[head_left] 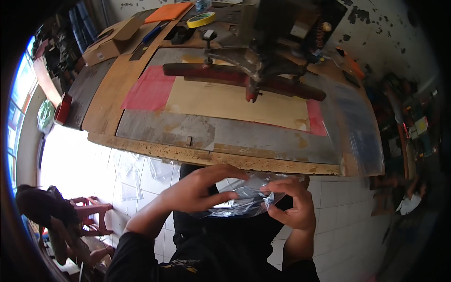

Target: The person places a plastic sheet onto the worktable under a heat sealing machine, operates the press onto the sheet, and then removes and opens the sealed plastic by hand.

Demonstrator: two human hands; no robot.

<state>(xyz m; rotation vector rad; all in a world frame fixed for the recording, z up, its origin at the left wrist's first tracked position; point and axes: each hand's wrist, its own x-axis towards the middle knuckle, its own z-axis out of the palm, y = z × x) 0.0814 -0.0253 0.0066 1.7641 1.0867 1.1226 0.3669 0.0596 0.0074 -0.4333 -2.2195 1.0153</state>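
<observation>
A crinkled, shiny clear plastic bag [246,193] is held low over the lap, just below the front edge of the workbench. My left hand [199,188] has its fingers along the bag's upper part and its thumb lower on the plastic. At the other end, my right hand [293,202] pinches the plastic between curled fingers and thumb. What the bag contains, if anything, cannot be made out through the glare. Both hands are close to the bench edge.
On the workbench [164,134], a machine's metal arm carries a long red bar [211,73] above a cream sheet [244,103]. Yellow tape [201,19] and a cardboard box [112,40] lie behind. Clear plastic bags [129,181] are on the floor; another person [61,230] is near a red stool [94,214].
</observation>
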